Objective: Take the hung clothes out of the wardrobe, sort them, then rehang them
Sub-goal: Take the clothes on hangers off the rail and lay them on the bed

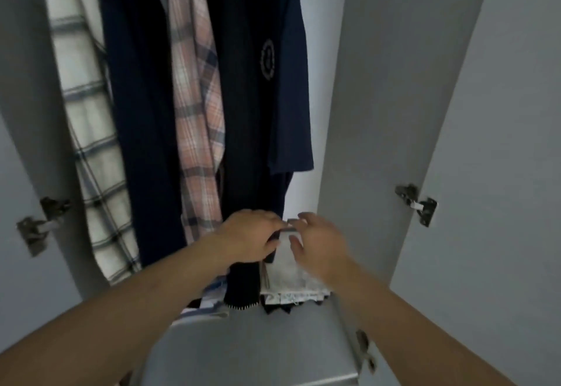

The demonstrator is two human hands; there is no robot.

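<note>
Several garments hang in the open wardrobe: a white checked shirt (88, 130), a dark navy garment (139, 112), a pink plaid shirt (197, 118) and a navy top with a round emblem (261, 82). At the bottom lies a pile of folded clothes, a white piece (288, 273) on top at the right and a dark knit piece (243, 285) beside it. My left hand (252, 237) rests on the dark piece at the white one's edge, fingers curled. My right hand (318, 243) lies on the white folded piece, fingers spread.
Both grey wardrobe doors stand open, the left door (21, 82) and the right door (501, 143), with metal hinges (417, 203) on each side. A grey shelf front (243, 349) lies below the pile. The wardrobe's pale back wall shows right of the hung clothes.
</note>
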